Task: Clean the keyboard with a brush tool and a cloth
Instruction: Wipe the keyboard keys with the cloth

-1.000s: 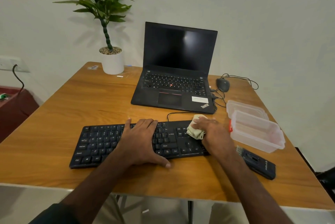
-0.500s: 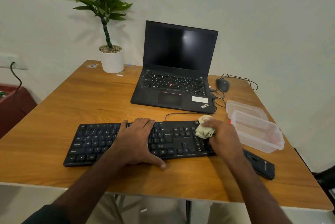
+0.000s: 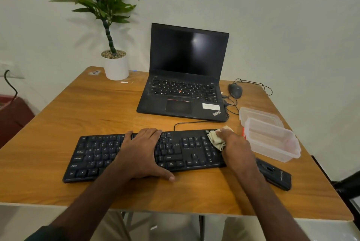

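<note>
A black wired keyboard (image 3: 185, 151) lies across the near part of the wooden table (image 3: 78, 108). My left hand (image 3: 142, 153) lies flat over the middle keys, thumb at the front edge, holding the keyboard down. My right hand (image 3: 235, 145) grips a crumpled beige cloth (image 3: 215, 139) and presses it on the keyboard's far right corner, over the number pad. A black brush tool (image 3: 274, 176) lies on the table to the right of my right wrist, partly hidden by it.
An open black laptop (image 3: 187, 77) stands behind the keyboard, with a wired mouse (image 3: 235, 90) and cables to its right. Two clear plastic containers (image 3: 270, 137) sit at the right edge. A potted plant (image 3: 116, 65) stands at the back left.
My right hand has slid the cloth to the right, from the navigation keys to the keyboard's far right corner. The left hand has stayed on the middle keys.
</note>
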Available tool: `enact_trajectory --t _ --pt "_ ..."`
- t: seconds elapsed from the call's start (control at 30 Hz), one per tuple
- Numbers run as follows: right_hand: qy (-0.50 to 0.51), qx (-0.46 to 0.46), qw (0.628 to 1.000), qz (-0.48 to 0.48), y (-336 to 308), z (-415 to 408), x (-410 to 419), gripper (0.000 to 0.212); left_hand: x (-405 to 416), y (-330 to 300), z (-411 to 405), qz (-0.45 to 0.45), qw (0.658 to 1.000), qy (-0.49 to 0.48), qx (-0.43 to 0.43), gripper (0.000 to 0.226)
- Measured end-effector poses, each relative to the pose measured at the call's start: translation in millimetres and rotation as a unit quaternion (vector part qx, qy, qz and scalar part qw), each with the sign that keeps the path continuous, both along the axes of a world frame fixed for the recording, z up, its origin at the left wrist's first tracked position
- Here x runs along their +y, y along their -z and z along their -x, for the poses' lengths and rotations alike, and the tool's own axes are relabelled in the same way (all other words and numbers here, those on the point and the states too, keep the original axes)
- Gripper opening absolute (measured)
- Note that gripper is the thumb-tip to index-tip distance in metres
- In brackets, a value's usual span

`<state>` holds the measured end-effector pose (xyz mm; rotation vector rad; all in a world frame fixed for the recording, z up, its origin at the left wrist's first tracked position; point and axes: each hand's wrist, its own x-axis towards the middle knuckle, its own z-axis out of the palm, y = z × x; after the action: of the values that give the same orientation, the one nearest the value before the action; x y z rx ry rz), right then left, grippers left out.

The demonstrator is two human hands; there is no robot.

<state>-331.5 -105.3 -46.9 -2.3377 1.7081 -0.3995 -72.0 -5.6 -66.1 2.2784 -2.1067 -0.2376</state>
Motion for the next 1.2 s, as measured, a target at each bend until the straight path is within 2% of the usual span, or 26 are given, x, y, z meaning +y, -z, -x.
enact_trajectory --t 0.1,0.2,0.3,0.43,0.53,0.63,0.73,0.83,0.93,1.03,1.2 --pt "0.041 -0.033 0.998 0.014 -8 0 -3 0.046 -1 0 0 -0.001 1.000 0.000 0.003 0.152" --pt "-0.026 -0.064 0.998 -0.005 -4 -8 15 0.054 0 0 0 -0.005 1.000 0.001 0.000 0.152" --pt "-0.065 -0.044 0.996 -0.029 11 -6 35 0.059 -1 0 0 -0.002 1.000 0.003 -0.003 0.151" --pt "0.009 -0.063 0.997 -0.033 9 14 15 0.044 -1 1 0 -0.005 1.000 0.004 -0.004 0.151" --pt "0.038 -0.058 0.998 -0.006 0 18 4 0.047 -1 1 0 0.000 1.000 0.001 -0.004 0.152" --pt "-0.005 -0.081 0.997 -0.001 3 5 16 0.047 -1 2 0 0.004 1.000 0.000 0.001 0.152" --pt "-0.048 -0.055 0.997 0.006 20 -5 33 0.052 -1 2 0 0.002 1.000 0.001 0.003 0.152" --pt "-0.023 -0.078 0.997 -0.007 17 -4 19 0.049 -1 2 0 -0.001 1.000 0.002 0.004 0.152" --pt "-0.009 -0.030 0.999 0.012 8 -11 4 0.054 -3 2 2 0.000 1.000 -0.002 0.006 0.152" --pt "0.005 -0.047 0.999 0.025 -1 -29 8 0.051 -4 0 6 0.004 1.000 -0.011 0.008 0.151" --pt "-0.082 -0.075 0.992 0.056 6 -72 44 0.050 -2 -2 12 0.008 1.000 -0.001 0.026 0.149"
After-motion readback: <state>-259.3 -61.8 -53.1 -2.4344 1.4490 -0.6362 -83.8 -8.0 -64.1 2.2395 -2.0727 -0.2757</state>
